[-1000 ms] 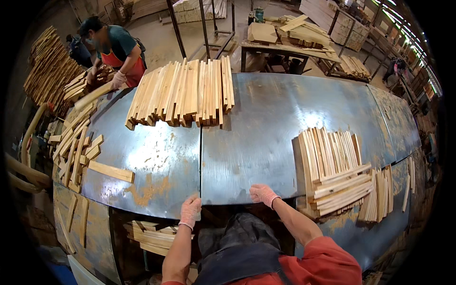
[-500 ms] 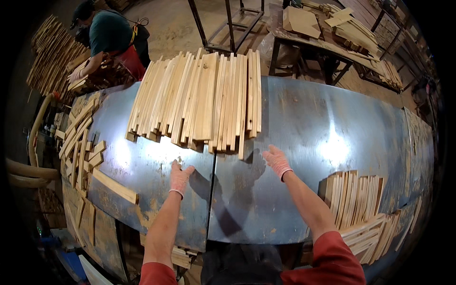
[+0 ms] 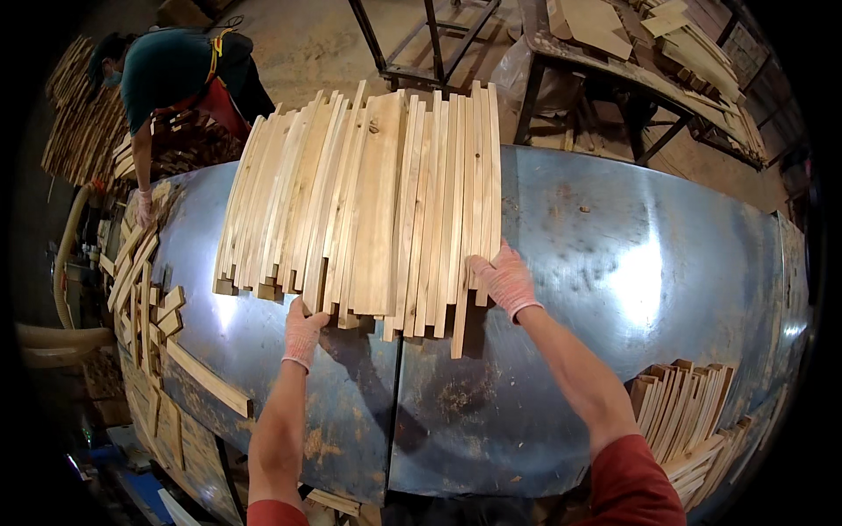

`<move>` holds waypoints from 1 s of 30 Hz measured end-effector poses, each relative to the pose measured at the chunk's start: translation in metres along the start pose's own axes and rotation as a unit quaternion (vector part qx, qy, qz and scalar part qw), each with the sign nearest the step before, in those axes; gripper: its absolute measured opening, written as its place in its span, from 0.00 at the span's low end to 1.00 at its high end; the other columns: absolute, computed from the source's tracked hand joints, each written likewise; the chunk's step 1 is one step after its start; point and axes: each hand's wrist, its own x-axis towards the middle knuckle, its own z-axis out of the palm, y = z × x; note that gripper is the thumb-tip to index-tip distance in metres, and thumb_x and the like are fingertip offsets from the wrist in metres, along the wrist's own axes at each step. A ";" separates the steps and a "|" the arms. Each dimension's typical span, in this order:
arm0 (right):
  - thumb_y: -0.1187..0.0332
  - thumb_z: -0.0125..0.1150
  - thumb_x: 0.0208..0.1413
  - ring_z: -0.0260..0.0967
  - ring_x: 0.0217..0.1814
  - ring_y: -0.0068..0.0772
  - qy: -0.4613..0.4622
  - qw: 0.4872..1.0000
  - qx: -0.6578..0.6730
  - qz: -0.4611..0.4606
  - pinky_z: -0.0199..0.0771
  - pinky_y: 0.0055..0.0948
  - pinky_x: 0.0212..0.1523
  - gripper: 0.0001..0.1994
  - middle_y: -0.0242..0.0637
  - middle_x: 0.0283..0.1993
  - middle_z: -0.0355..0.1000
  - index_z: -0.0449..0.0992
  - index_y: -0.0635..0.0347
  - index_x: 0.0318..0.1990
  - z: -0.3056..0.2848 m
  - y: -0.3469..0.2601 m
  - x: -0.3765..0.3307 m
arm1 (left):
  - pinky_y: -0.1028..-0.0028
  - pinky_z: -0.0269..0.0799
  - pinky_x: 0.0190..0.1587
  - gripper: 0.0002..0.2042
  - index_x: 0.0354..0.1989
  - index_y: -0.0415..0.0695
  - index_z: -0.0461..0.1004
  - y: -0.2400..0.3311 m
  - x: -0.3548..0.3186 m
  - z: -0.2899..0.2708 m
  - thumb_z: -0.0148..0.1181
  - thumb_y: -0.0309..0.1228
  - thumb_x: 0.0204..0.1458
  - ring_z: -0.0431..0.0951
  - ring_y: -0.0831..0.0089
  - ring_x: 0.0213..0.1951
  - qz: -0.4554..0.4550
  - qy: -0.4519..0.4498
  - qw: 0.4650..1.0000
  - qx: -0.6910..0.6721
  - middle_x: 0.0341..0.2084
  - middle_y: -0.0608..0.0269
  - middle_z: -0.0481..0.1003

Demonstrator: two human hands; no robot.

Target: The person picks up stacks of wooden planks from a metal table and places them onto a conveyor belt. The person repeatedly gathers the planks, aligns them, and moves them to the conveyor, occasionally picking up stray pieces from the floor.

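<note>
A wide row of pale wooden slats [image 3: 373,210] lies side by side on the metal-topped table [image 3: 570,368], their near ends uneven. My left hand [image 3: 303,336], in a pinkish knit glove, is at the near ends left of the middle, a slat end between its thumb and fingers. At the row's right edge, my right hand [image 3: 507,282], gloved alike, grips the outermost slats near their front ends. Its thumb is on top and its fingers are along the side. The fingertips of both hands are partly hidden.
Short wood offcuts [image 3: 140,289] are heaped at the table's left edge, beside a longer board [image 3: 208,379]. A smaller slat stack [image 3: 680,403] sits at the right front. Across the table at far left, a co-worker [image 3: 180,79] bends over with one hand on the offcuts. A metal frame [image 3: 436,53] stands beyond.
Both my hands have gone from spread above the tabletop to contact with the slats, the left at their ends, the right at their side. The view has shifted; the co-worker now reaches down to the offcuts.
</note>
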 end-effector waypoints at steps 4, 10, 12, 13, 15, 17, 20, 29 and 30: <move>0.43 0.67 0.61 0.71 0.71 0.62 -0.026 0.999 -0.021 0.006 0.71 0.49 0.72 0.45 0.64 0.69 0.71 0.62 0.66 0.77 -0.008 0.007 0.019 | 0.65 0.80 0.51 0.24 0.52 0.34 0.78 0.037 -0.011 0.007 0.75 0.30 0.47 0.84 0.63 0.45 -0.011 0.003 0.992 0.124 0.44 0.49 0.85; 0.47 0.62 0.67 0.79 0.59 0.52 -0.028 0.999 -0.047 -0.001 0.76 0.44 0.63 0.30 0.51 0.59 0.82 0.75 0.63 0.65 -0.044 0.005 0.032 | 0.60 0.79 0.60 0.41 0.67 0.36 0.68 0.035 -0.017 0.019 0.81 0.33 0.43 0.84 0.52 0.55 -0.037 -0.107 0.968 0.223 0.51 0.45 0.83; 0.43 0.61 0.66 0.75 0.67 0.57 -0.016 1.000 -0.007 0.011 0.73 0.47 0.68 0.37 0.57 0.65 0.77 0.70 0.63 0.72 -0.047 -0.004 0.044 | 0.60 0.77 0.65 0.50 0.74 0.38 0.60 0.030 -0.004 0.019 0.83 0.30 0.39 0.81 0.50 0.60 0.055 -0.134 0.977 0.156 0.56 0.44 0.80; 0.42 0.60 0.65 0.72 0.71 0.59 -0.012 1.000 0.013 0.015 0.71 0.48 0.71 0.40 0.60 0.68 0.75 0.67 0.64 0.75 -0.047 -0.011 0.051 | 0.60 0.76 0.67 0.55 0.77 0.39 0.57 0.027 0.000 0.021 0.84 0.29 0.37 0.80 0.49 0.62 0.100 -0.144 0.977 0.121 0.59 0.44 0.79; 0.40 0.60 0.64 0.73 0.70 0.59 0.057 0.996 0.005 0.066 0.71 0.47 0.71 0.40 0.61 0.65 0.76 0.69 0.66 0.71 -0.034 -0.009 0.074 | 0.60 0.73 0.72 0.63 0.82 0.42 0.47 0.069 0.008 0.026 0.84 0.26 0.34 0.76 0.47 0.67 0.078 -0.179 0.957 0.215 0.64 0.42 0.75; 0.41 0.62 0.62 0.75 0.68 0.60 0.134 0.987 -0.006 0.091 0.72 0.46 0.69 0.39 0.61 0.64 0.77 0.71 0.68 0.68 -0.013 -0.018 0.077 | 0.59 0.73 0.72 0.62 0.81 0.42 0.48 0.084 0.004 0.023 0.83 0.25 0.35 0.77 0.47 0.65 0.051 -0.195 0.949 0.241 0.63 0.42 0.76; 0.43 0.69 0.60 0.80 0.58 0.55 0.139 0.986 0.026 0.090 0.76 0.43 0.61 0.34 0.54 0.56 0.82 0.76 0.66 0.61 -0.012 -0.024 0.070 | 0.58 0.75 0.70 0.59 0.80 0.42 0.49 0.058 0.002 0.022 0.81 0.25 0.37 0.79 0.47 0.63 0.066 -0.201 0.966 0.152 0.60 0.40 0.77; 0.45 0.69 0.59 0.81 0.58 0.56 0.104 0.988 0.043 0.102 0.78 0.46 0.60 0.33 0.56 0.54 0.82 0.78 0.68 0.58 -0.024 0.026 -0.032 | 0.54 0.75 0.69 0.53 0.78 0.44 0.56 0.017 -0.118 0.026 0.78 0.29 0.38 0.78 0.43 0.64 0.055 -0.183 0.974 0.119 0.63 0.42 0.75; 0.45 0.69 0.59 0.81 0.58 0.56 0.103 0.988 0.036 0.108 0.78 0.46 0.60 0.32 0.55 0.54 0.83 0.79 0.67 0.59 -0.022 0.037 -0.051 | 0.54 0.75 0.68 0.53 0.78 0.46 0.55 0.015 -0.141 0.023 0.78 0.29 0.39 0.78 0.42 0.64 0.027 -0.184 0.975 0.123 0.62 0.42 0.76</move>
